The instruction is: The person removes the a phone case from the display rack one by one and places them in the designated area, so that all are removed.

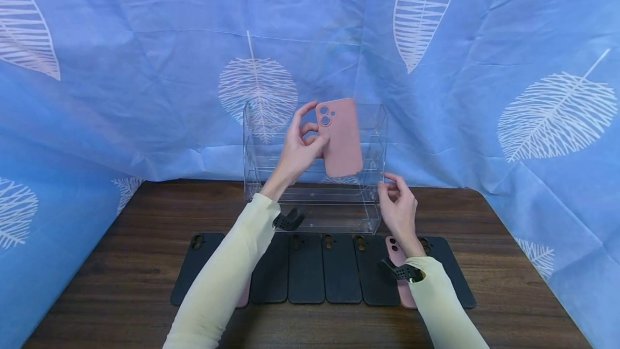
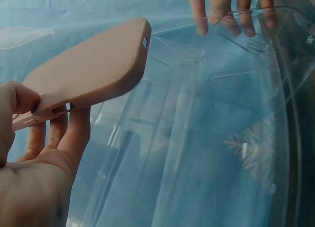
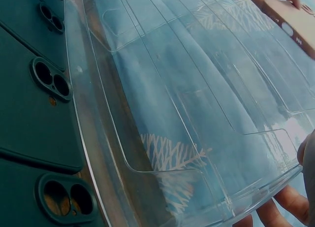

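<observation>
My left hand pinches a pink phone case by its left edge, thumb on the back and fingers behind. The case is held upright, its two camera holes at the upper left, in front of the upper levels of a clear stepped acrylic rack. In the left wrist view, the case tilts above the rack's see-through shelves. My right hand grips the rack's right side edge. The right wrist view shows its fingers beneath that clear edge, with the thumb on the other side.
Along the front of the wooden table lies a row of phone cases, several of them dark, such as a dark case, plus a pink case under my right wrist. My left sleeve hides part of another pink case. Behind hangs a blue leaf-patterned cloth.
</observation>
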The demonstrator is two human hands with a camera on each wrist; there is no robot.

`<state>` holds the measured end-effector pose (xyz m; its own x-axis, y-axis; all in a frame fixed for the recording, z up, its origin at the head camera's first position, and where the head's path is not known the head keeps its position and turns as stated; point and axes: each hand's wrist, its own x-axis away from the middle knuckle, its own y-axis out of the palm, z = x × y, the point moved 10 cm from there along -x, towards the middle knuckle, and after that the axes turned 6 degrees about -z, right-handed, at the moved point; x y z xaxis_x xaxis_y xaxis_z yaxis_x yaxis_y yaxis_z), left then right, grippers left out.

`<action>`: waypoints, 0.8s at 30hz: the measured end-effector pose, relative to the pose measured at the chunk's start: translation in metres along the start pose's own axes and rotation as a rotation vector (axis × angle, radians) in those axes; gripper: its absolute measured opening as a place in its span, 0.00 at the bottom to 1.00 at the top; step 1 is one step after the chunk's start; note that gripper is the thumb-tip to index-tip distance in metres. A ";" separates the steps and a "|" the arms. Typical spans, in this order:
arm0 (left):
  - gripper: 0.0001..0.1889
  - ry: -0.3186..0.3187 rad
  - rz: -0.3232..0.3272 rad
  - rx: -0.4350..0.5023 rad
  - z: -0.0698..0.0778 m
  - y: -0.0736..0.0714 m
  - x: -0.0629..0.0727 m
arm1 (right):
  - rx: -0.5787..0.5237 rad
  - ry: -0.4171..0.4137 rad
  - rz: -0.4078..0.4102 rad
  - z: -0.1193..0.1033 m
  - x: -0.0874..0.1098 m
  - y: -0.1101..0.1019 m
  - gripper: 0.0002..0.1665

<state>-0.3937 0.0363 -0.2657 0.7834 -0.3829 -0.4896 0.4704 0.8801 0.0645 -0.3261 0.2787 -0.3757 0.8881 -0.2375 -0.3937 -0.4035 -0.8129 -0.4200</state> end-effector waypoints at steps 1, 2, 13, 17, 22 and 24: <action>0.37 -0.008 -0.003 0.005 -0.001 -0.001 0.003 | 0.002 -0.001 0.003 0.000 0.000 0.000 0.18; 0.37 -0.016 -0.006 0.001 -0.003 -0.001 0.006 | 0.000 -0.001 0.004 0.000 0.000 0.000 0.18; 0.36 -0.079 -0.028 0.006 -0.012 -0.005 0.035 | -0.009 0.008 0.008 0.001 -0.001 0.000 0.19; 0.36 -0.088 -0.032 0.022 -0.014 -0.007 0.045 | -0.007 0.015 0.007 0.001 -0.001 0.001 0.18; 0.37 -0.102 -0.029 0.034 -0.016 -0.013 0.060 | 0.000 0.018 0.003 0.002 0.000 0.001 0.19; 0.37 -0.113 -0.025 0.029 -0.017 -0.016 0.065 | 0.006 0.018 0.005 0.002 0.000 0.001 0.19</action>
<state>-0.3571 0.0019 -0.3137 0.8113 -0.4352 -0.3904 0.5007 0.8620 0.0795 -0.3268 0.2786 -0.3776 0.8898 -0.2509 -0.3813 -0.4092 -0.8084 -0.4231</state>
